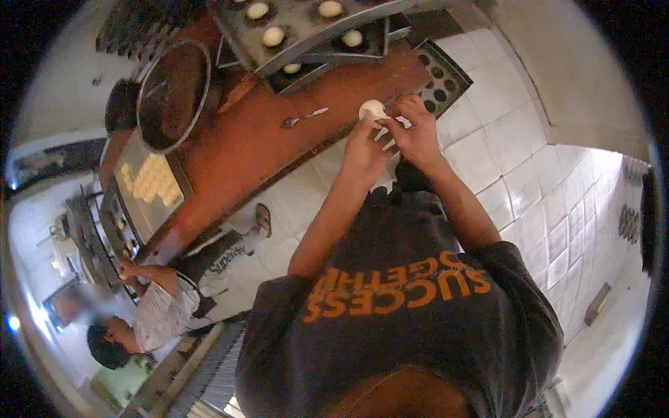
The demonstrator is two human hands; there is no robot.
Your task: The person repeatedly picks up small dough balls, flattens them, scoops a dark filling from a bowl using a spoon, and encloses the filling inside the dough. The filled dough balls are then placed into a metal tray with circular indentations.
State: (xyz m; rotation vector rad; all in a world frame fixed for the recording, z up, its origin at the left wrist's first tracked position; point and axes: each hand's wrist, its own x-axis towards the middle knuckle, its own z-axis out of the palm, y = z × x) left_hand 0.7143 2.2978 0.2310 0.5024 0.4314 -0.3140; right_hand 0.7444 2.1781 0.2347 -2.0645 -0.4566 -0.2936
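Observation:
Near the edge of the reddish-brown worktop point(245, 146), my left hand point(366, 143) and my right hand point(415, 128) meet at a small round of pale dough point(371, 109). The fingers of both hands pinch its near side, where the dough is drawn out a little. My fingertips partly cover it. A spoon or similar small utensil point(308, 117) lies on the worktop to the left of my hands.
Metal trays point(298, 49) with dough balls stand at the worktop's back. A moulded pan point(444, 78) is beyond my right hand. A large round pan point(175, 96) and a tray point(175, 201) of yellowish pieces are at the left. Another person point(157, 308) works at the lower left.

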